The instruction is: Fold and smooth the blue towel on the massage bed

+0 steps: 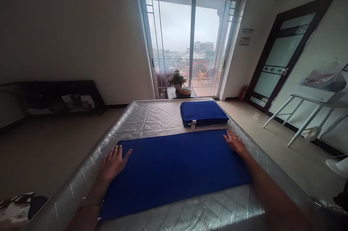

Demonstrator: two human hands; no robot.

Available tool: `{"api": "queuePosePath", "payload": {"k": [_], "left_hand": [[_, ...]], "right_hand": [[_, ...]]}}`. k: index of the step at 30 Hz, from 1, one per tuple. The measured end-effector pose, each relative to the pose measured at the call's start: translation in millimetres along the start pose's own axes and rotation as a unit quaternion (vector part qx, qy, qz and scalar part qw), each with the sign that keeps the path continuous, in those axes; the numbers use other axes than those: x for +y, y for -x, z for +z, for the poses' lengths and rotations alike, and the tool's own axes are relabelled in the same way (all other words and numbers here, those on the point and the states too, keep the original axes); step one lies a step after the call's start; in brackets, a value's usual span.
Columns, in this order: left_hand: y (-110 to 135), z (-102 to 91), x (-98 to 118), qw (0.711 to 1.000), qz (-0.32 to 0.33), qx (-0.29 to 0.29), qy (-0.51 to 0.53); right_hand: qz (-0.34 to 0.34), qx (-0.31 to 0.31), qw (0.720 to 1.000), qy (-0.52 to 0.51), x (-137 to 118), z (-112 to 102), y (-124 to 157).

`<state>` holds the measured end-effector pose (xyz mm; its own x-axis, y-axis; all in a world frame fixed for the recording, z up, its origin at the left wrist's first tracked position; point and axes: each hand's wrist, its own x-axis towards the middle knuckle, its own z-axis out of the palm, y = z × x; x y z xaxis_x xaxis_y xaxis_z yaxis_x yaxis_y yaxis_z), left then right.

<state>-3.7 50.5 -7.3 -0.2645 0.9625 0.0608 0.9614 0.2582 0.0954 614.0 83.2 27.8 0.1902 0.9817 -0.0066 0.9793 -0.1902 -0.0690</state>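
Observation:
A blue cloth [176, 169], laid out flat as a long rectangle, covers the near part of a table with a silvery quilted cover [152, 118]. My left hand [112, 164] rests open on its left edge near the far corner, thumb spread onto the fabric. On the far right corner lies my right hand [234, 141], palm down with fingers stretched out. Just beyond the cloth, toward the far right, sits a folded stack of blue cloth [203, 112] with a white tag [193, 124] hanging at its front.
Past the table, a potted plant [177, 79] stands on a dark chair before a sliding glass door [193, 35]. A stool [312, 107] with a plastic bag [323, 75] is at right. A dark low cabinet [57, 97] stands along the left wall.

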Motion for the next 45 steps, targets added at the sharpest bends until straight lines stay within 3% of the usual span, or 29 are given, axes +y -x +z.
{"api": "queuePosePath", "payload": {"k": [7, 14, 16, 18, 23, 24, 27, 29, 32, 41, 43, 45], "left_hand": [[8, -12.0, 11, 1.0, -0.013, -0.008, -0.012], [8, -57.2, 36, 0.994, -0.036, -0.066, -0.075], [3, -66.5, 60, 0.995, -0.029, -0.031, -0.091], [2, -66.1, 99, 0.996, 0.019, 0.0, -0.092], [18, -33.1, 217, 0.962, 0.27, -0.032, -0.016], [23, -26.4, 234, 0.955, 0.292, -0.047, 0.004], [31, -14.3, 258, 0.955, 0.288, -0.067, 0.037], [29, -12.4, 252, 0.962, 0.261, -0.065, 0.036], [19, -13.8, 219, 0.972, 0.222, -0.068, 0.033], [-21, -18.0, 44, 0.995, 0.089, -0.045, 0.014], [-24, -19.0, 21, 0.997, 0.057, -0.047, 0.014], [-26, -18.8, 11, 0.998, 0.041, -0.048, 0.019]], "right_hand": [[0.012, 0.007, 1.0, -0.007, 3, 5, -2], [0.012, 0.01, 0.999, -0.028, 2, 3, 0], [0.013, 0.012, 0.999, -0.033, 0, 2, 1], [0.014, 0.015, 0.999, -0.036, -1, 0, 3], [0.017, 0.019, 0.999, -0.032, -2, -1, 5], [0.016, 0.018, 0.999, -0.031, -2, -1, 5], [0.015, 0.012, 0.999, -0.032, -1, 0, 4], [0.015, 0.012, 0.999, -0.031, 0, 2, 3], [0.012, 0.014, 0.999, -0.027, 2, 5, 1], [0.008, 0.021, 1.0, -0.022, 7, 14, -5], [0.006, 0.024, 1.0, -0.018, 9, 16, -7], [0.005, 0.028, 0.999, -0.015, 11, 17, -8]]}}
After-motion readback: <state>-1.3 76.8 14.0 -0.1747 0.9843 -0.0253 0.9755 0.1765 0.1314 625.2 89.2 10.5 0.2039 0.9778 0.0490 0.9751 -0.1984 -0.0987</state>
